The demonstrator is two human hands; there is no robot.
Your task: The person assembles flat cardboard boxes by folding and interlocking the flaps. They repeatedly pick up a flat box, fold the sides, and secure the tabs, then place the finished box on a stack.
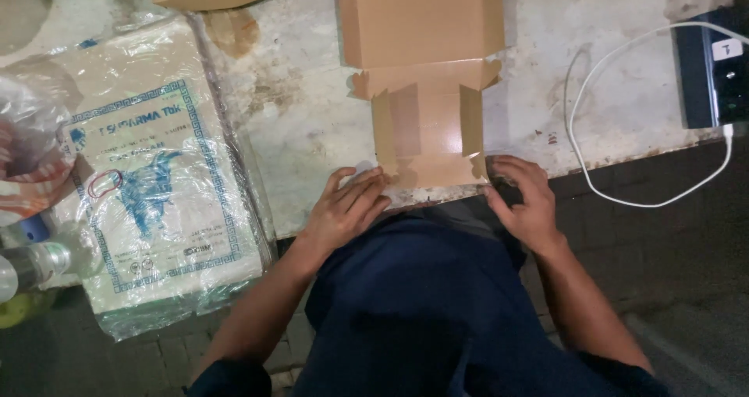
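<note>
From the head camera, a flat brown cardboard box blank (425, 92) is lying on the worn white surface (312, 124), its near end at the edge by the person's body, within easy reach of both hands. The left hand (347, 210) is resting flat with fingers (360, 192) pressed together, pinning the near left corner. The right hand (524, 198) is curling its fingers (511, 170) against the near right flap, apparently steadying it. A plastic-wrapped packet stack (164, 186) is sitting left, a white cable (624, 131) and dark device (714, 69) right.
</note>
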